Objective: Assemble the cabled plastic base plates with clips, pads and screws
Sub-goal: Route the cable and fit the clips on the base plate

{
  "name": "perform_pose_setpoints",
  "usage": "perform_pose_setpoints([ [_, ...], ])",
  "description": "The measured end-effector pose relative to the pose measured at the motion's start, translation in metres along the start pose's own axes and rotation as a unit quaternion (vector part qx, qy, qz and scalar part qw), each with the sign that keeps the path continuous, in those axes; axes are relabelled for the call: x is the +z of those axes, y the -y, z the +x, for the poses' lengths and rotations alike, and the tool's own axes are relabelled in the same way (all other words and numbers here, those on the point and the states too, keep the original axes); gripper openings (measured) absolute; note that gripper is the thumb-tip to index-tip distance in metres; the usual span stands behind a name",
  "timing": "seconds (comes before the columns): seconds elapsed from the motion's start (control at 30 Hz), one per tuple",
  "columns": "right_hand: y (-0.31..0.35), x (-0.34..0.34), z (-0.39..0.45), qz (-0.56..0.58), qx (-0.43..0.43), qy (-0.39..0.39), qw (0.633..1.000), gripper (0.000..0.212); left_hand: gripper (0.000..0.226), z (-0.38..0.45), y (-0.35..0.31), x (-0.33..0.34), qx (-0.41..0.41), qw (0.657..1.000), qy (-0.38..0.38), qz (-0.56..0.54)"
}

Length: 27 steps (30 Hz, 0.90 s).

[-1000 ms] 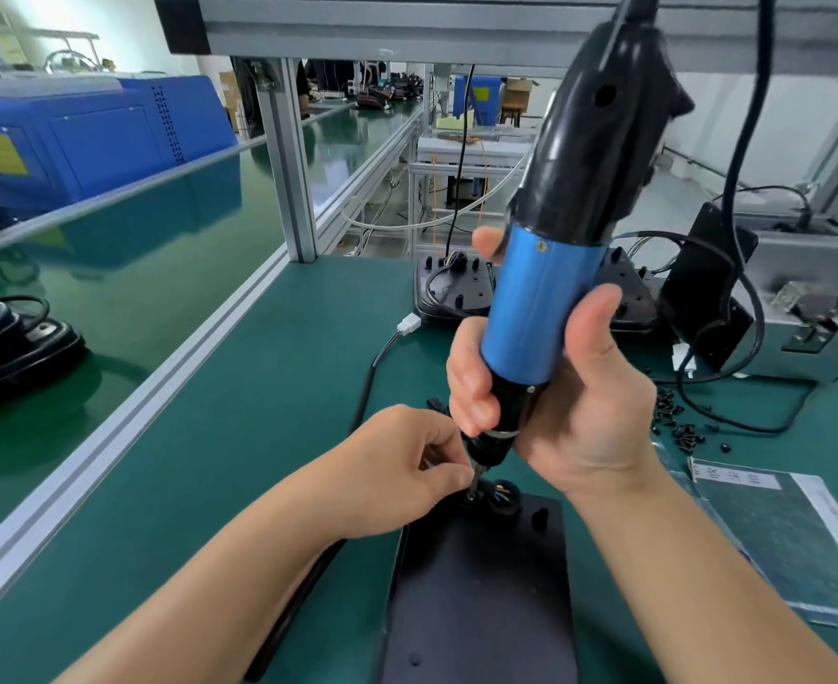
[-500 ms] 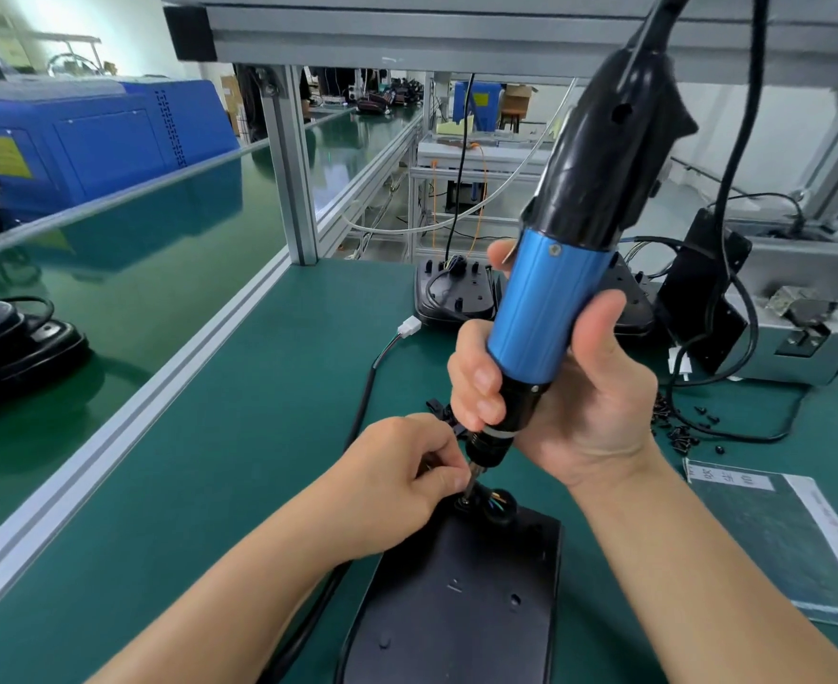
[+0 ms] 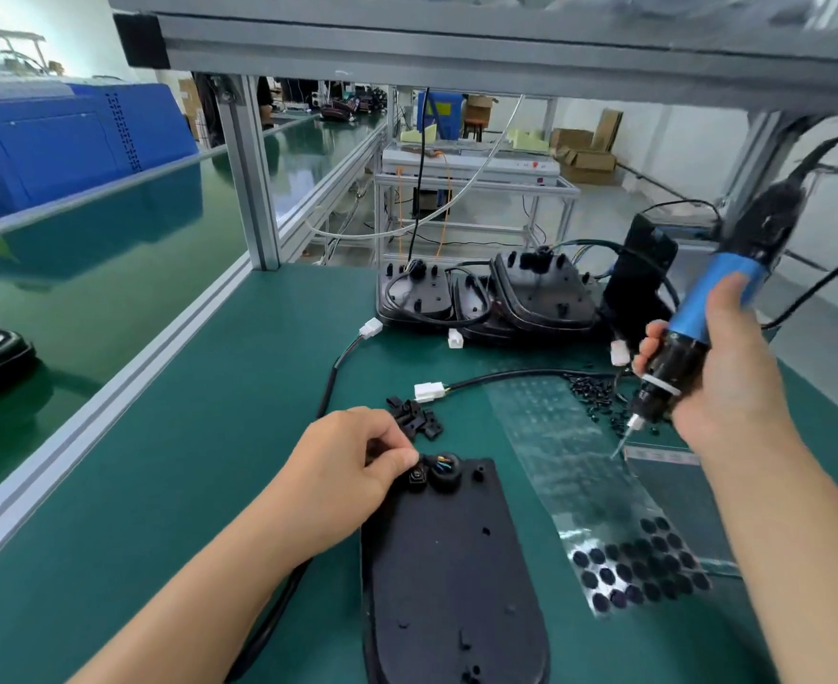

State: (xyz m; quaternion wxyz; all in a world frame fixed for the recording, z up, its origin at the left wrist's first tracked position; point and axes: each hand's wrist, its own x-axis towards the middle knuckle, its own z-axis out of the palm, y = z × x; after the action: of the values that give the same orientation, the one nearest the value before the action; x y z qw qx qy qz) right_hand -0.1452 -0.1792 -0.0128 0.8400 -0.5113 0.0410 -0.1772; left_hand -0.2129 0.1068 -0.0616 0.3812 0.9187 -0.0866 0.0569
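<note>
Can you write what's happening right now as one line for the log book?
left hand: pinches clip on base plate | right hand: holds screwdriver off to the side, above pad sheet

Factory assembly line: green-matted benches (image 3: 170, 436) w/ aluminium framing (image 3: 254, 180), cardboard boxes (image 3: 587, 155) at back

Black base plate (image 3: 451, 560), green bench mat (image 3: 209, 436), blue-and-black screwdriver (image 3: 703, 313), white connector (image 3: 428, 391), black-dotted pad sheet (image 3: 639, 565)
</note>
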Motion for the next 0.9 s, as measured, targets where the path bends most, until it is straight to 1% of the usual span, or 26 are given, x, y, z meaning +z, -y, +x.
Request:
perform_pose_setpoints([
  [0.1,0.007,-0.028,0.013,-0.051,-0.007,-0.053,0.997,0.03,0.015,-0.001,-0.001,-0.002,-0.014,1.0,0.002,-0.015],
  [0.17,0.01,-0.042,0.018,-0.067,-0.013,-0.067,0.995,0.024,0.012,-0.001,-0.004,-0.003,-0.02,1.0,0.007,-0.01],
  [0.23,0.01,-0.051,0.02,-0.086,-0.014,-0.074,0.993,0.022,0.005,-0.002,-0.012,-0.004,-0.016,0.999,0.008,0.027],
  [0.3,0.007,-0.057,0.022,-0.101,-0.008,-0.081,0.992,0.022,0.027,-0.002,-0.023,-0.002,0.013,0.991,0.008,0.133],
  [0.37,0.003,-0.061,0.023,-0.101,0.005,-0.086,0.991,0.024,0.045,-0.003,-0.045,0.0,0.055,0.97,0.014,0.238],
  [0.4,0.001,-0.064,0.023,-0.103,0.011,-0.085,0.991,0.021,0.051,-0.004,-0.058,0.003,0.081,0.957,0.027,0.277],
  [0.47,-0.003,-0.071,0.023,-0.134,0.021,-0.074,0.988,0.015,0.061,-0.003,-0.083,0.021,0.143,0.936,0.073,0.312],
  [0.5,-0.004,-0.076,0.023,-0.164,0.025,-0.07,0.984,0.019,0.063,-0.002,-0.095,0.033,0.17,0.931,0.11,0.304],
  [0.53,-0.004,-0.079,0.024,-0.196,0.029,-0.07,0.978,0.028,0.065,-0.001,-0.106,0.047,0.179,0.931,0.154,0.279],
  [0.6,-0.003,-0.085,0.024,-0.276,0.029,-0.081,0.957,0.048,0.07,0.004,-0.123,0.074,0.15,0.935,0.227,0.227],
  [0.63,-0.001,-0.086,0.021,-0.331,0.016,-0.091,0.939,0.053,0.071,0.008,-0.128,0.085,0.127,0.936,0.242,0.219],
  [0.67,0.001,-0.087,0.017,-0.394,-0.008,-0.101,0.913,0.053,0.072,0.013,-0.131,0.094,0.107,0.936,0.247,0.225],
  [0.73,0.0,-0.089,0.007,-0.496,-0.08,-0.112,0.857,0.042,0.073,0.023,-0.129,0.107,0.08,0.938,0.241,0.238],
  [0.77,-0.001,-0.089,0.002,-0.519,-0.114,-0.121,0.839,0.037,0.072,0.027,-0.127,0.111,0.072,0.939,0.234,0.24],
  [0.83,-0.002,-0.088,-0.01,-0.524,-0.153,-0.119,0.83,0.026,0.071,0.03,-0.122,0.118,0.066,0.943,0.219,0.241],
  [0.87,-0.002,-0.088,-0.015,-0.523,-0.163,-0.1,0.83,0.018,0.072,0.031,-0.118,0.12,0.063,0.947,0.213,0.232],
  [0.9,0.0,-0.087,-0.02,-0.524,-0.165,-0.063,0.833,0.013,0.073,0.031,-0.116,0.121,0.059,0.952,0.208,0.217],
])
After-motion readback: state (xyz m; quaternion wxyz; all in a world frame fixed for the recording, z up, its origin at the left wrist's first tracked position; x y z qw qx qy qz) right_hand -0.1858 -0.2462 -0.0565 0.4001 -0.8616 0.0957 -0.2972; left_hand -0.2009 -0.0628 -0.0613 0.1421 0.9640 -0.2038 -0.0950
